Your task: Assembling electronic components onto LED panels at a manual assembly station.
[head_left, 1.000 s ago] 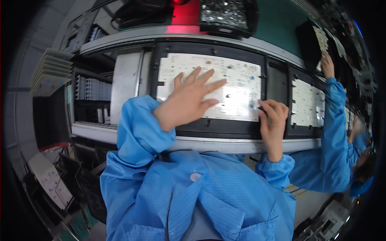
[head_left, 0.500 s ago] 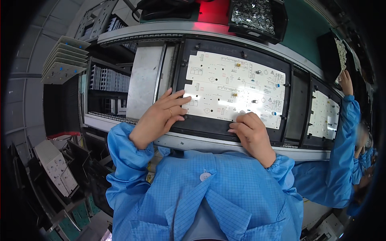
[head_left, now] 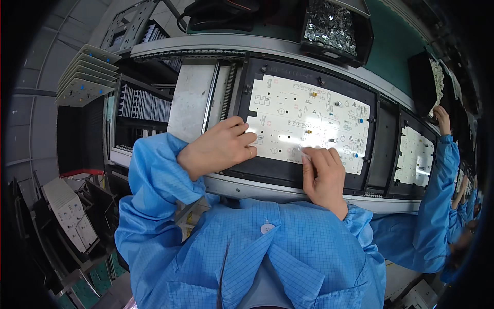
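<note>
A white printed circuit board (head_left: 319,123) with small yellow, blue and dark components lies in a black carrier frame (head_left: 288,174) in front of me. My left hand (head_left: 221,148) is at the board's left edge, its fingers curled inward and the tips partly hidden; whether something is in them I cannot make out. Over the board's near edge, my right hand (head_left: 325,175) has its thumb and fingertips drawn together. Something pale and tiny may show at those fingertips, too small to name.
The carrier rests on a metal-railed conveyor (head_left: 252,188); a second framed board (head_left: 414,154) is at the right. Beyond are a black bin of metal parts (head_left: 332,31) and a bin of pale parts (head_left: 436,82), which a co-worker's hand (head_left: 441,119) reaches into. Stacked boards (head_left: 87,74) stand left.
My left hand's fingers, spread over the board's left edge before, are now curled in. My right hand's fingertips have moved up slightly onto the board's near edge. The whole view has shifted a little.
</note>
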### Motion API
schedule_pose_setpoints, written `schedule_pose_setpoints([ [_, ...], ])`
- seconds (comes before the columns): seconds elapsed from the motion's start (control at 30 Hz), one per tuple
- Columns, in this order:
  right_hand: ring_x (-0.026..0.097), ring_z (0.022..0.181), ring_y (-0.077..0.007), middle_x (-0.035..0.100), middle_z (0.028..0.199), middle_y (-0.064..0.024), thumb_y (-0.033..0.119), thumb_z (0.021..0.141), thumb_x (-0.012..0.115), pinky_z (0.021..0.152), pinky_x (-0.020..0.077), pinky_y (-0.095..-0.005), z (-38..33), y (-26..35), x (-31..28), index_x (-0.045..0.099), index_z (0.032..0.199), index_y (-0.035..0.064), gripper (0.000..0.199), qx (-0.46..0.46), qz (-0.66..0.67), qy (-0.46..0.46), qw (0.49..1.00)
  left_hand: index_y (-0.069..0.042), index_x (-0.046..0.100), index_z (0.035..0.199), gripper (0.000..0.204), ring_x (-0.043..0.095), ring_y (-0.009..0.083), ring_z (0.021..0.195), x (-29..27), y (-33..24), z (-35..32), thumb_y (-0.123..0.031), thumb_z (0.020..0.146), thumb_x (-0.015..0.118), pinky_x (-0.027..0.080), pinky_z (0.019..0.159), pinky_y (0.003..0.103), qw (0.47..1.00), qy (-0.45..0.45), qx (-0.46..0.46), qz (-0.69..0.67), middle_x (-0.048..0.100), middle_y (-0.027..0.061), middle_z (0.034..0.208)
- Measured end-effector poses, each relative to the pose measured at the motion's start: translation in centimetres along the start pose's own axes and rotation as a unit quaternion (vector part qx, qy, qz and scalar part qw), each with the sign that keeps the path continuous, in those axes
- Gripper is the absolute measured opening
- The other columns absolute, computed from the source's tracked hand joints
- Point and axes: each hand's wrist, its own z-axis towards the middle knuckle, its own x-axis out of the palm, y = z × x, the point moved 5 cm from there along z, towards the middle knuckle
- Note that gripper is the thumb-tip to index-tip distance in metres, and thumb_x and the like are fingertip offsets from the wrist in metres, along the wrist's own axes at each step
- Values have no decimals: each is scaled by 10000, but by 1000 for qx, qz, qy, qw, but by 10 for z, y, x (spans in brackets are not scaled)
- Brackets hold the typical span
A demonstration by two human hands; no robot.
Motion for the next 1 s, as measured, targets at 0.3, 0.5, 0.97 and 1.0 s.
schedule_pose_setpoints([
  [0.3,471,1313,-325,586,1425,4,-85,749,619,1062,353,-496,3,25,26,686,1262,132,560,-75,-75,145,984,-10,704,998,225,638,301,1023,-6,50,-4,-18,774,727,497,975,409,960,-42,-58,-271,691,89,1020],
  [0.5,485,1298,-315,590,1423,-30,-66,744,633,1067,328,-510,4,26,30,702,1226,108,517,-78,-85,144,983,-35,694,969,194,613,299,1117,0,42,-7,8,780,709,465,1084,400,987,-71,-21,-141,678,72,1109],
  [0.97,504,1264,-307,611,1378,-107,-13,753,623,1031,326,-496,4,27,34,704,1167,34,425,-86,-76,120,986,-25,618,869,158,604,304,1062,18,22,-3,-44,777,745,482,1022,458,980,-147,-77,-105,654,93,1096],
  [1.0,510,1260,-300,615,1382,-77,-35,740,633,1038,327,-499,4,28,35,710,1170,58,447,-77,-78,120,987,-19,619,879,143,602,312,1061,17,23,-2,-35,794,733,482,1006,447,980,-142,-93,-104,651,99,1099],
])
